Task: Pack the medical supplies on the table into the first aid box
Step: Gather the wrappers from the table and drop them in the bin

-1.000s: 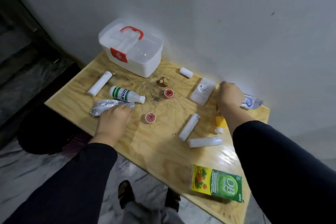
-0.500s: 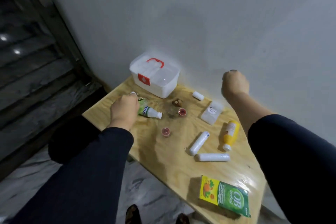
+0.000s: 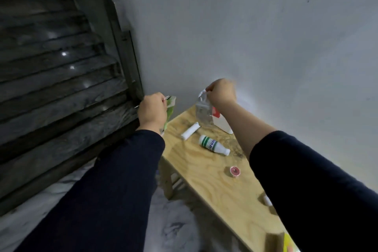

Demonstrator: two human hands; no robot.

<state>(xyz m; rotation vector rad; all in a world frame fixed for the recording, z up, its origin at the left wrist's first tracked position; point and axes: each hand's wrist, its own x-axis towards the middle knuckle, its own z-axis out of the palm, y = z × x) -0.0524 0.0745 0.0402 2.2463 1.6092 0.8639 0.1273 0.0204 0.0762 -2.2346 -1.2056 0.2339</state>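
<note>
— Looking at it from where I stand, hardly anything seems packed. Both hands are up in the air off the near-left end of the bench (image 3: 190,161), each pinching something.

— What has the left hand (image 3: 153,108) got?

— Fingers curled shut round a greenish packet (image 3: 170,108) that hangs down past the knuckles. There may be a glint of metal at the top of the fist, but it's too blurred for me to say what.

— And the right hand (image 3: 222,92)?

— Closed at the fingertips on the top edge of a silvery foil pouch (image 3: 202,112), which dangles in front of the first aid box (image 3: 223,124). The box sits at the far end of the bench against the wall, mostly hidden behind that forearm; I can only see a white side and a bit of red. Whether its lid is up I can't tell.

— So what's left?

— Plenty, I'd judge. A white roll (image 3: 190,132) lies near the box, a white bottle with green bands (image 3: 213,145) on its side just beside that, a small red-topped cup (image 3: 234,171) further along, another white thing (image 3: 267,200) peeking out by the right sleeve, and a yellow-green packet's corner (image 3: 289,244) at the near end. None of that is in the box, and the two pouches are held clear of it.
</note>
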